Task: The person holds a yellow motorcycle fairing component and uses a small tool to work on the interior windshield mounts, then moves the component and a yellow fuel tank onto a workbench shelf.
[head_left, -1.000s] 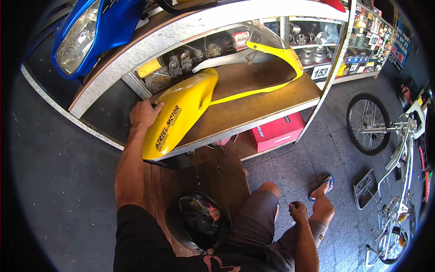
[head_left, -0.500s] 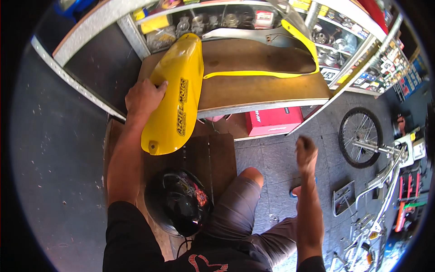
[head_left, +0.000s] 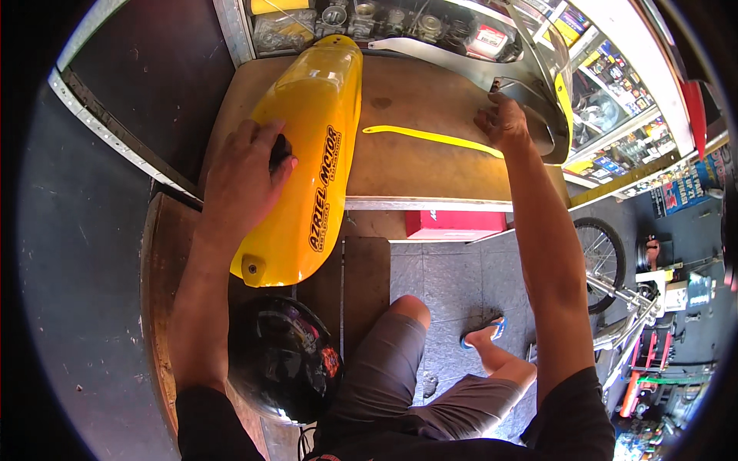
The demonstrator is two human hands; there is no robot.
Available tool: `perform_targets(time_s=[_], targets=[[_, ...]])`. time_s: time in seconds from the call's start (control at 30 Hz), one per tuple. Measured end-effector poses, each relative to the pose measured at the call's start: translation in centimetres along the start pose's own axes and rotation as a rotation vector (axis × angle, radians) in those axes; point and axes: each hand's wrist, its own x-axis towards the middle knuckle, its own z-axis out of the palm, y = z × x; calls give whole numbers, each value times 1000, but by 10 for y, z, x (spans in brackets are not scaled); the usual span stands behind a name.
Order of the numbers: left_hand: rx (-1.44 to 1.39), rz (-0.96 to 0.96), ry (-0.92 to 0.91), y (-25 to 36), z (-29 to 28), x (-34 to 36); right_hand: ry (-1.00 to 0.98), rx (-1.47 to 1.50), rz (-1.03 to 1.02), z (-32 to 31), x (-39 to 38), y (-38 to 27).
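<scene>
My left hand point(head_left: 247, 173) rests over the left side of a long glossy yellow body panel point(head_left: 327, 104), its thumb and fingers closed round a small black object point(head_left: 280, 152) whose kind I cannot make out. The panel lies lengthwise on a brown wooden shelf, its near end overhanging the front edge. My right hand point(head_left: 504, 123) reaches over the right part of the shelf, fingers apart and slightly curled. Just beyond its fingertips is a small dark-ended metal piece point(head_left: 496, 85). Below it passes a thin yellow strip point(head_left: 430, 139) of a curved panel with a white part point(head_left: 430, 52).
A black helmet point(head_left: 284, 357) sits on the wooden bench by my left thigh. Beneath the shelf is a red box point(head_left: 453, 223). Glass cabinets point(head_left: 615, 84) with packaged parts border the shelf. A spoked wheel point(head_left: 603, 257) and a bare frame stand on the right.
My right hand has moved from above the floor up to the shelf's right part. My left hand still lies on the yellow panel, now with the small black object showing in it.
</scene>
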Motion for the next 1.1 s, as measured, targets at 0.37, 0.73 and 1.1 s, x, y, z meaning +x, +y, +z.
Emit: perform_targets(time_s=[0.37,0.73,1.1], targets=[[19,-28,28,1,-3,1,-227,146,-62,-17,53,2],[-36,162,-38,-7,-30,16,-328,182,-7,-33,43,1],[-66,-107,72,70,-13,134,-298,242,34,-48,44,-10]])
